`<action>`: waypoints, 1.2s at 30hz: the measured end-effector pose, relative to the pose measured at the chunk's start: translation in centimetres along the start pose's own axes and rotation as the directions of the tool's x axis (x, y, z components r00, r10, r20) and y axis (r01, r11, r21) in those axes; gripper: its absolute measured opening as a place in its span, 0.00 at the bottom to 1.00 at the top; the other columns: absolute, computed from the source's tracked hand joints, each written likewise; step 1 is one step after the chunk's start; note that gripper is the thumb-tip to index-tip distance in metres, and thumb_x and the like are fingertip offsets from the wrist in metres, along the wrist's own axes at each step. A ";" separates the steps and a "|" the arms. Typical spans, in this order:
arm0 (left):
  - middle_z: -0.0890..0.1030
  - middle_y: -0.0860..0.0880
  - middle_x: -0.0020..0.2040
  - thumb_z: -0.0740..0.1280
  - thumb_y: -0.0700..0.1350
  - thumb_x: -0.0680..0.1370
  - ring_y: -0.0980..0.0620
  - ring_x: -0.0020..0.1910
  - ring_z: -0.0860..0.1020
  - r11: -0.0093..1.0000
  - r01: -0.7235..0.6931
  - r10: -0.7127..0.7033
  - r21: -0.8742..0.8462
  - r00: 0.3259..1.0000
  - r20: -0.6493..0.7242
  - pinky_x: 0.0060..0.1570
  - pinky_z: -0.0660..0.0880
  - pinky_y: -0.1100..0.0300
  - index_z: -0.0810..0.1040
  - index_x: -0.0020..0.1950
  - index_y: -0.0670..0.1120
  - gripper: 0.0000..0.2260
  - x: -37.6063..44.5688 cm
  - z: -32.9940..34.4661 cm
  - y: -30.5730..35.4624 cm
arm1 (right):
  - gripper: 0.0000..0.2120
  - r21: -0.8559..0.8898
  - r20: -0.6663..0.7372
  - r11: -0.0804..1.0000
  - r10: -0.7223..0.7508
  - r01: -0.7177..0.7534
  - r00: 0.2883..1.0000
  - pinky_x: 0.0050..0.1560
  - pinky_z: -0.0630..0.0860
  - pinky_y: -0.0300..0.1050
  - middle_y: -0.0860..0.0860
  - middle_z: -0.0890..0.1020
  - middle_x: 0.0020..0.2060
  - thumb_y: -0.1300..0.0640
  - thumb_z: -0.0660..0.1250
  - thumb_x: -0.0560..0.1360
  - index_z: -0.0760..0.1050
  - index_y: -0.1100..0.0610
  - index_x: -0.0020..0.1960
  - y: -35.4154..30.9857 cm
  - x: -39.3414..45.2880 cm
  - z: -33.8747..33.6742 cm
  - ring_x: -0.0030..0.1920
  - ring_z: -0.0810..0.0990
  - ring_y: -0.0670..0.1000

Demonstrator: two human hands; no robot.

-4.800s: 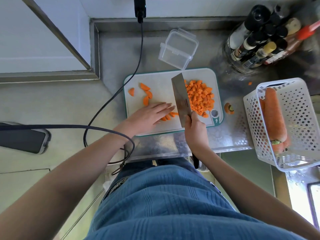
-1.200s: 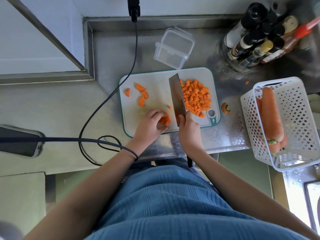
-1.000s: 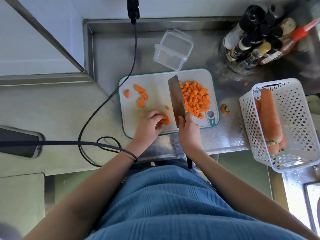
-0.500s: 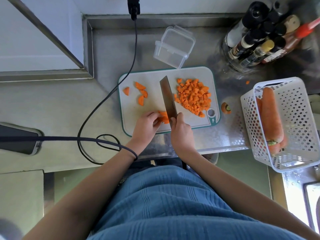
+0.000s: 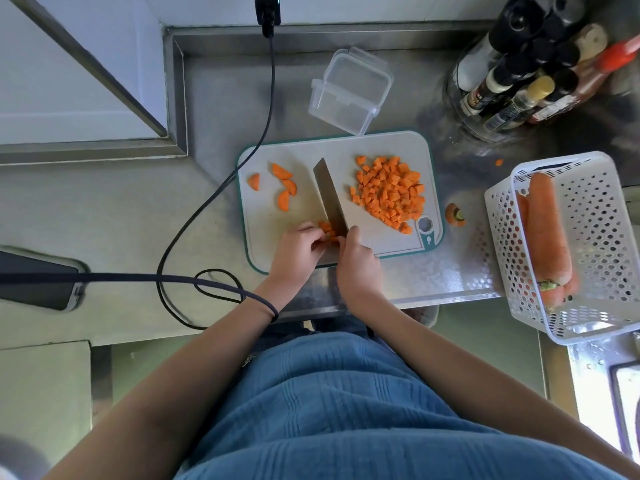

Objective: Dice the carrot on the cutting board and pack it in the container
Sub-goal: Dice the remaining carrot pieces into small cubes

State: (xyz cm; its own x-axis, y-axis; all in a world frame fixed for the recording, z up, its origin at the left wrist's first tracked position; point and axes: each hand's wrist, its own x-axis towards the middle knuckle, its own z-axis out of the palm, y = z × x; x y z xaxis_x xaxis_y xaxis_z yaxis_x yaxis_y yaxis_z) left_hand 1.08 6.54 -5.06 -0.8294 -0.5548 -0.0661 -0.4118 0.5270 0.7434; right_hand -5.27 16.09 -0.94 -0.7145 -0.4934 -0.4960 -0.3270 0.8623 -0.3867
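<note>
Orange carrot dice (image 5: 389, 192) heaped on cutting board (image 5: 346, 147), left hand (image 5: 298, 252) pinching carrot strips (image 5: 327, 228), right hand (image 5: 358, 263) gripping cleaver (image 5: 329, 195)

Knife (image 5: 330, 195) handle hidden; phone (image 5: 36, 284) cut off.

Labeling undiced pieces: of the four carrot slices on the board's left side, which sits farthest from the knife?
The lone slice nearest the cutting board's left edge; the other three cluster closer to the knife.

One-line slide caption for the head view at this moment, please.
Left hand steadies carrot pieces beside the knife held in the right hand; diced pile waits on the board.
</note>
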 end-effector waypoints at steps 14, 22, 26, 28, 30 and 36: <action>0.80 0.46 0.42 0.74 0.38 0.69 0.54 0.38 0.77 0.993 0.047 -0.051 -0.109 0.998 -0.038 0.41 0.75 0.67 0.80 0.44 0.40 0.06 -0.4 -0.1 0.0 | 0.03 -0.032 -0.054 0.999 -0.025 0.023 0.998 0.36 0.75 0.54 0.62 0.79 0.38 0.58 0.50 0.83 0.60 0.58 0.53 1.8 0.5 -2.5 0.38 0.78 0.63; 0.80 0.48 0.39 0.74 0.38 0.70 0.54 0.37 0.77 0.987 0.088 -0.094 -0.138 0.995 -0.039 0.39 0.72 0.67 0.79 0.43 0.42 0.05 -1.0 -0.8 -0.5 | 0.09 0.103 -0.038 0.993 -0.054 0.057 0.998 0.35 0.72 0.53 0.59 0.76 0.36 0.52 0.48 0.83 0.60 0.57 0.52 0.0 -1.0 -1.7 0.38 0.76 0.63; 0.81 0.49 0.37 0.72 0.39 0.72 0.53 0.36 0.78 0.988 0.068 -0.072 -0.136 0.997 -0.021 0.38 0.74 0.61 0.80 0.42 0.42 0.02 -0.8 -0.5 -0.5 | 0.17 0.087 -0.033 0.995 -0.049 0.052 0.998 0.38 0.76 0.57 0.63 0.80 0.39 0.52 0.48 0.83 0.61 0.63 0.65 0.0 -1.1 -0.8 0.39 0.78 0.64; 0.82 0.50 0.38 0.71 0.40 0.73 0.53 0.37 0.78 0.988 0.064 -0.066 -0.142 0.998 -0.009 0.39 0.75 0.57 0.80 0.43 0.43 0.01 -0.7 -0.4 -0.6 | 0.16 0.057 -0.030 0.998 -0.040 0.041 0.999 0.37 0.76 0.56 0.62 0.80 0.39 0.54 0.48 0.83 0.59 0.62 0.67 0.2 -0.9 -0.4 0.39 0.79 0.63; 0.82 0.51 0.38 0.70 0.39 0.73 0.54 0.37 0.79 0.986 0.058 -0.060 -0.155 0.998 -0.008 0.40 0.76 0.58 0.80 0.43 0.45 0.01 -0.7 -0.3 -0.5 | 0.17 -0.006 -0.035 0.999 -0.050 0.050 0.998 0.38 0.76 0.54 0.61 0.80 0.40 0.59 0.50 0.83 0.56 0.61 0.70 0.3 -0.7 0.2 0.40 0.80 0.62; 0.80 0.57 0.38 0.71 0.38 0.72 0.60 0.36 0.76 0.987 0.050 -0.048 -0.156 0.999 0.011 0.39 0.72 0.71 0.81 0.43 0.46 0.03 -0.5 -0.7 -0.3 | 0.19 -0.133 -0.020 0.990 -0.057 0.054 0.998 0.38 0.71 0.51 0.62 0.81 0.44 0.63 0.52 0.82 0.52 0.60 0.71 0.2 -0.7 0.7 0.45 0.80 0.63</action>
State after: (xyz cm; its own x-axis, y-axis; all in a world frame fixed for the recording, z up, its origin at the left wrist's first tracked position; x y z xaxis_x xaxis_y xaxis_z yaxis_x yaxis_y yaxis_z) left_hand 1.90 6.24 -4.82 -0.8128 -0.5722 -0.1096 -0.3884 0.3920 0.8340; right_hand -4.37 16.54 -1.25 -0.7069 -0.5393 -0.4577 -0.4445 0.8420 -0.3056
